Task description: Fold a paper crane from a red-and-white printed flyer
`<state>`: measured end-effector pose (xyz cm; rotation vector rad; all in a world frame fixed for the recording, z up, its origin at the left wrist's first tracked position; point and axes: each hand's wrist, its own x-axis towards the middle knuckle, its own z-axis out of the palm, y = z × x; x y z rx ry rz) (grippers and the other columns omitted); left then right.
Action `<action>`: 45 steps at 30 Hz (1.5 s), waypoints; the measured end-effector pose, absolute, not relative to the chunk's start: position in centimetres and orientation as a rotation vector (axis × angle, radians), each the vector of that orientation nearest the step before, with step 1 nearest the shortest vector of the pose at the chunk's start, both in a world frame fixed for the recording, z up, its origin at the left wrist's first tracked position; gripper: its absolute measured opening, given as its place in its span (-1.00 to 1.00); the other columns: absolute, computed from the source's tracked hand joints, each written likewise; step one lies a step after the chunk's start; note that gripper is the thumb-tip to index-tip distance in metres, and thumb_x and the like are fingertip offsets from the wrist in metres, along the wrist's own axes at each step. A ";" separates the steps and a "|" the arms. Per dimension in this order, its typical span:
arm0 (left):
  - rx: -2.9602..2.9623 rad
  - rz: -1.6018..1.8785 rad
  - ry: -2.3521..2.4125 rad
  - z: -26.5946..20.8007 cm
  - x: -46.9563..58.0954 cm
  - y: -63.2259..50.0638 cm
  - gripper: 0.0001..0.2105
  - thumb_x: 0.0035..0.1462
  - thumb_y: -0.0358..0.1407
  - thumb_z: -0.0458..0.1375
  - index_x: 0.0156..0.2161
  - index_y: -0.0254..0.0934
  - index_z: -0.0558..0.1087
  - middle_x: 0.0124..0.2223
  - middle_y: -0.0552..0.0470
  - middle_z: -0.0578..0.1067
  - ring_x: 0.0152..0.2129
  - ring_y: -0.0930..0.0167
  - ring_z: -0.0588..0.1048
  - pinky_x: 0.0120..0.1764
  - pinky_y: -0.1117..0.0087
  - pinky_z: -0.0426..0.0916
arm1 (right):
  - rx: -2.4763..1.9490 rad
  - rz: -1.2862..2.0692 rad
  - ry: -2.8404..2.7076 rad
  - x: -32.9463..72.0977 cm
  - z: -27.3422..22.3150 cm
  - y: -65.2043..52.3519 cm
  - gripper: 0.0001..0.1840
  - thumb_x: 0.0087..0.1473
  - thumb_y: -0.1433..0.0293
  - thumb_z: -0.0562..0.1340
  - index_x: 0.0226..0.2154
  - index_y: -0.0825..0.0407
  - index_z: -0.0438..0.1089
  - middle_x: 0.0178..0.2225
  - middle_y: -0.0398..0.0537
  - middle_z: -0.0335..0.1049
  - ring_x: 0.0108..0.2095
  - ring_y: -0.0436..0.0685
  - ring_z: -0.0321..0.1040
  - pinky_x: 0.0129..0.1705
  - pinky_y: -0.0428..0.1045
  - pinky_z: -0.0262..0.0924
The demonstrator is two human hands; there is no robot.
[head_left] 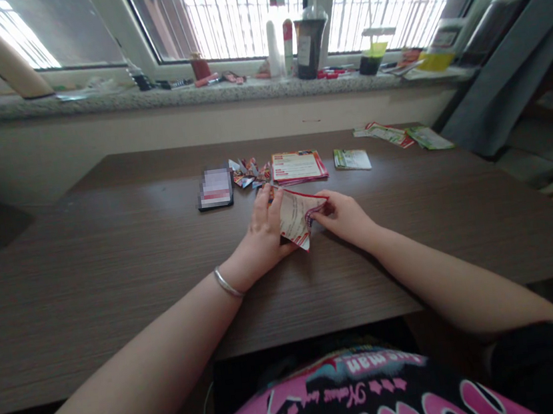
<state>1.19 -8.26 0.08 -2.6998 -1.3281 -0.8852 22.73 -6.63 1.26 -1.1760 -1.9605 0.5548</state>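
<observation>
Black shirt with pink print [320,400], nearest. Beyond it, bench [138,271], wood-grained. Left hand [265,230], silver bangle [227,283] at wrist: grip closed on the left side of one printed sheet [293,215]. Right hand [346,217]: grip pinching the sheet's right edge, which bends. Sheet's place: between both hands, above the bench. Behind, left to right: dark-edged flat device [216,189], cluster of folded paper [250,171], red-bordered stack [296,166], smaller green-and-white stack [352,159].
</observation>
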 end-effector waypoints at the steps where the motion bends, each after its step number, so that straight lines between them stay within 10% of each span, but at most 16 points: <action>1: -2.671 -0.869 -1.303 0.3 1.2 -8.3 0.06 -0.04 -0.09 0.32 0.34 -0.38 -0.30 0.37 -0.46 -0.20 0.33 -0.03 -0.21 0.27 -0.08 -0.04 | -1.169 0.507 -1.984 22.7 1.5 -6.8 -0.78 0.02 0.42 0.28 -0.19 0.01 0.41 -0.33 -0.09 0.50 -0.40 0.05 0.41 -0.26 0.02 0.36; 8: -2.539 -0.782 -1.207 1.8 1.4 -9.1 -0.02 0.04 0.02 0.22 0.35 -0.38 -0.23 0.35 -0.34 0.02 0.34 0.02 -0.21 0.30 -0.10 -0.24 | -1.051 0.466 -2.080 22.6 2.3 -7.7 -0.80 0.07 0.44 0.23 -0.19 0.00 0.41 -0.24 -0.06 0.48 -0.30 0.07 0.43 -0.17 0.02 0.36; 19: -2.579 -0.956 -1.248 2.5 1.3 -9.1 0.03 -0.06 0.02 0.28 0.34 -0.39 -0.18 0.01 -0.20 0.41 0.03 0.13 0.37 0.30 -0.09 -0.21 | -1.042 0.573 -1.922 22.5 2.3 -8.2 -0.76 0.04 0.39 0.28 -0.17 -0.05 0.35 -0.30 -0.13 0.50 -0.34 0.06 0.47 -0.18 0.02 0.40; 31: -2.601 -0.974 -1.240 3.1 0.9 -9.4 0.11 -0.17 0.01 0.37 0.33 -0.37 -0.17 -0.02 -0.17 0.49 -0.09 0.15 0.44 0.12 0.08 0.16 | -0.979 0.719 -1.742 22.5 2.4 -8.1 -0.80 -0.01 0.33 0.33 -0.34 -0.04 0.29 -0.41 -0.18 0.46 -0.41 0.03 0.45 -0.28 0.00 0.39; 39: -2.575 -1.006 -1.154 3.0 1.0 -9.3 -0.38 -0.05 -0.15 0.32 0.07 -0.31 0.20 0.04 -0.22 0.42 -0.02 0.15 0.42 0.01 0.15 0.22 | -0.852 0.501 -1.997 22.8 2.3 -7.8 -0.88 0.10 0.48 0.19 -0.36 -0.01 0.45 -0.33 -0.13 0.52 -0.32 0.01 0.44 -0.25 -0.06 0.37; 45: -2.564 -0.984 -1.204 2.4 0.8 -8.9 -0.09 -0.13 -0.08 0.36 0.24 -0.37 0.03 -0.01 -0.24 0.47 -0.11 0.11 0.46 -0.03 0.11 0.23 | -0.857 0.545 -1.948 22.8 1.9 -7.6 -0.85 0.10 0.49 0.19 -0.33 -0.02 0.46 -0.32 -0.14 0.53 -0.30 0.01 0.46 -0.23 -0.04 0.37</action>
